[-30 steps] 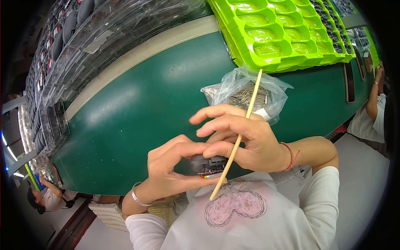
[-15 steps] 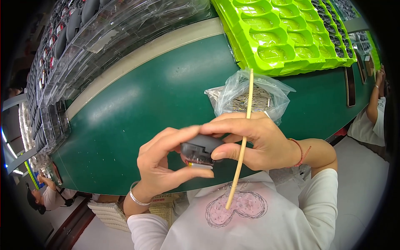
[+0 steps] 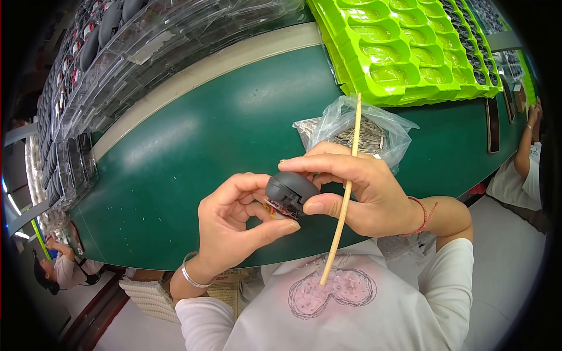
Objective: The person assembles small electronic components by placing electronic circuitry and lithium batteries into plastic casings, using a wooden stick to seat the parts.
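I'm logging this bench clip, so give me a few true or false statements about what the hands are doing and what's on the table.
1. Both hands hold a small dark grey part between them. True.
2. The right hand also holds a thin wooden stick. True.
3. The stick lies flat on the table. False: it stands nearly upright in the right hand, above the green table.
4. The left hand rests on the green trays. False: it is on the grey part; the trays sit at the table's far side.
5. A clear bag of small metal pieces lies behind the right hand. True.
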A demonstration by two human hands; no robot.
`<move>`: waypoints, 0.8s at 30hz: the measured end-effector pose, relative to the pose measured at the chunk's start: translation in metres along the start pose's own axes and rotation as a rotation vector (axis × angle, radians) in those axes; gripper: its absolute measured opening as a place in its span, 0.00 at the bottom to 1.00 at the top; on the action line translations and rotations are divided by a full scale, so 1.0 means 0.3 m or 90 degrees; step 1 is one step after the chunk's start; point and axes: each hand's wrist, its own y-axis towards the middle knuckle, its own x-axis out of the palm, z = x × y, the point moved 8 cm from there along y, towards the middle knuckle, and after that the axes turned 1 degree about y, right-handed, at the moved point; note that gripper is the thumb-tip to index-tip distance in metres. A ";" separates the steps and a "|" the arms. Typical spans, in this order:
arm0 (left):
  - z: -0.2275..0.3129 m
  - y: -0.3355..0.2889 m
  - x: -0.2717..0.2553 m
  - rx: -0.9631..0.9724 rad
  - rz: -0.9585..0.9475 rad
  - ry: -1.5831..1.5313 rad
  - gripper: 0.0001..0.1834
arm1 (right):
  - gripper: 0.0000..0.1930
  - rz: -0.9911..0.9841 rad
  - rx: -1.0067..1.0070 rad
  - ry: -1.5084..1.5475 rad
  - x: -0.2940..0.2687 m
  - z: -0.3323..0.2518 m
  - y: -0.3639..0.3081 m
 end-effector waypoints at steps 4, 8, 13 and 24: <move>0.013 -0.017 0.000 0.011 -0.003 0.002 0.26 | 0.24 0.006 0.024 0.071 0.014 0.017 0.000; 0.020 -0.020 0.007 0.033 -0.014 -0.032 0.27 | 0.24 0.035 0.041 0.115 0.018 0.027 -0.009; 0.012 -0.027 -0.012 0.009 -0.007 -0.095 0.28 | 0.23 0.096 -0.023 0.090 -0.006 0.021 0.001; -0.030 0.018 -0.063 -0.017 0.070 -0.012 0.24 | 0.20 0.165 -0.175 -0.259 -0.015 -0.051 0.014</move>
